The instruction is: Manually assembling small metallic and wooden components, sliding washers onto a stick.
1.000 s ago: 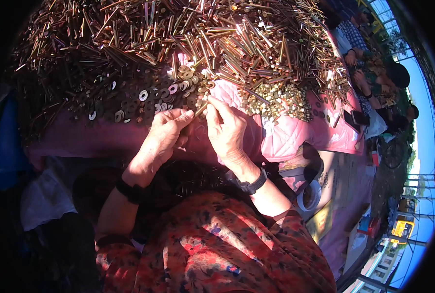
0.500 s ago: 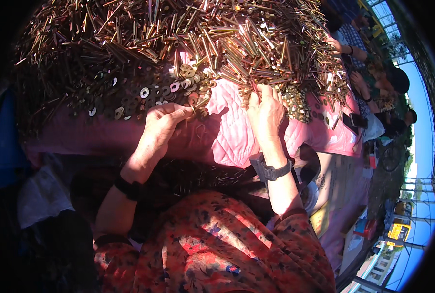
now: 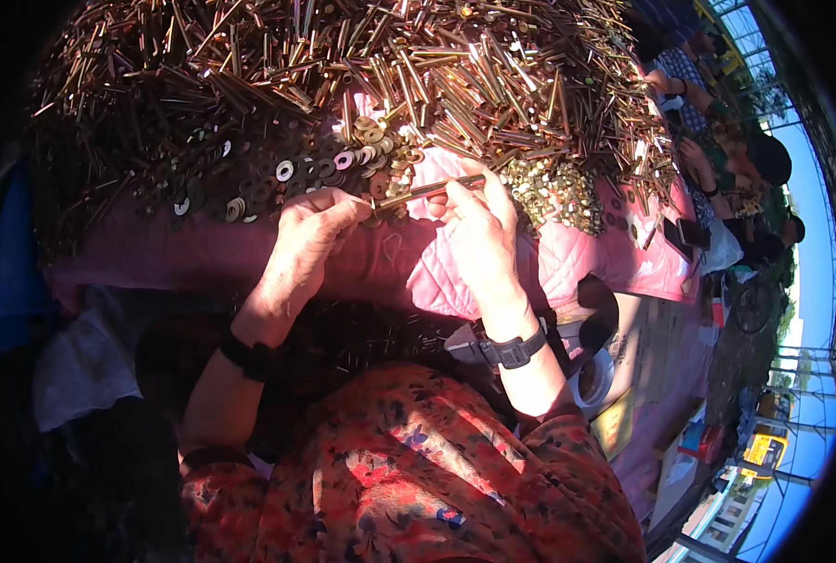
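My left hand [image 3: 315, 230] is closed in a pinch on what looks like a washer [image 3: 374, 204], seen edge-on at the fingertips. The fingers of my right hand [image 3: 482, 225] are wrapped round a long metal tube [image 3: 427, 192], brassy and tilted slightly up to the right. Its left end meets the washer; I cannot tell whether it passes through. Loose washers [image 3: 285, 171] lie beyond my left hand. A pile of small brass nuts [image 3: 557, 195] sits just right of my right hand.
A large heap of brassy metal tubes and rods [image 3: 249, 75] covers the far part of the pink quilted cloth [image 3: 451, 277]. Another person's arm [image 3: 685, 91] reaches in at the far right. A dark phone-like object [image 3: 690, 232] lies near the cloth's right edge.
My right hand has drawn back from the heap and turned toward my left, bringing the metal tube up to the washer. The left hand has stayed almost still.
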Available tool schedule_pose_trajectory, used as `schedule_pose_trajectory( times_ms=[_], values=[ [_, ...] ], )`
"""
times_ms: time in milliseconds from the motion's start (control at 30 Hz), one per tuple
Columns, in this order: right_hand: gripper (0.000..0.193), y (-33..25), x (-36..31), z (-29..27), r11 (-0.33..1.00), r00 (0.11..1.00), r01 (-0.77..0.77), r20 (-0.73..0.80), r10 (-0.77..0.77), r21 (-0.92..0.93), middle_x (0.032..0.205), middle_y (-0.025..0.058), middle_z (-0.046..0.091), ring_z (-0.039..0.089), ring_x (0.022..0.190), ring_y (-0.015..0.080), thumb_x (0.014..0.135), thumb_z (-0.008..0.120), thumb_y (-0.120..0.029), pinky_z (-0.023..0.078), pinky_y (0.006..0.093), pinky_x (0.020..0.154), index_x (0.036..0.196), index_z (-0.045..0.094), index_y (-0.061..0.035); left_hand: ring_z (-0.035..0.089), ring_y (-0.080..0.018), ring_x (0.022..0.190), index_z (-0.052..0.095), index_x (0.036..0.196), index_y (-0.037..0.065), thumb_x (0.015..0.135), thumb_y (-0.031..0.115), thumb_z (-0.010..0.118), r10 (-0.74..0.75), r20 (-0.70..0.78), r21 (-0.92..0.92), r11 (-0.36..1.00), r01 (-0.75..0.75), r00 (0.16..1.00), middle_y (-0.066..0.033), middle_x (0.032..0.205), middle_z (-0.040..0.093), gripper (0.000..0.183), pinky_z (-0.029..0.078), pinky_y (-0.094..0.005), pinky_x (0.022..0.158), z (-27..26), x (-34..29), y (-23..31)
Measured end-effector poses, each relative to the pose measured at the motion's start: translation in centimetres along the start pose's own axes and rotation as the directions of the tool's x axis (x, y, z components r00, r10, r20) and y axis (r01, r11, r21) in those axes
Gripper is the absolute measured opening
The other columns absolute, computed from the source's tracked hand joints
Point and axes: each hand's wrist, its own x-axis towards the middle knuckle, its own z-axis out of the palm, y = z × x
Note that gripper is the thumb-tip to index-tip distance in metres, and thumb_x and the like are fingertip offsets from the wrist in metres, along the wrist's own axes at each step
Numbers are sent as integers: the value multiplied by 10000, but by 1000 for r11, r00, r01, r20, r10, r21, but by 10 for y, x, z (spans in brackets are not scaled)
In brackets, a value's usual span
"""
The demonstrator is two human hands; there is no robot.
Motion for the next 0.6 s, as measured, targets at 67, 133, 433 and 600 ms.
schedule_pose_trajectory(
  times_ms=[67,133,433,600],
  values=[
    [320,4,-1,0,999,1000,5,-5,-5,-47,901,113,603,616,756,164,898,532,-50,519,290,702,1197,443,20,407,-12,547,646,756,27,806,106,620,56,6,12,998,-56,998,48,624,531,98,308,-181,509,-2,0,-3],
    [298,12,-1,-5,999,999,35,-16,-35,-12,884,104,609,628,731,162,895,543,-40,549,292,677,1181,476,12,424,-10,561,644,752,26,813,101,616,110,22,24,994,-111,994,45,637,543,101,324,-178,521,0,0,-4],
    [289,13,-19,4,997,997,-77,27,76,21,926,101,599,612,788,156,906,530,-67,521,281,720,1179,479,13,494,-36,650,627,784,5,835,83,588,156,35,254,954,-160,987,17,734,597,101,408,-205,594,2,3,-11],
    [340,29,-23,10,993,995,13,101,0,-121,904,72,630,623,719,117,871,637,-121,501,257,647,1175,539,-4,510,-66,687,616,931,-6,881,166,552,103,-122,-80,990,-114,987,-9,819,589,190,400,-206,548,17,3,-19]
  ],
)
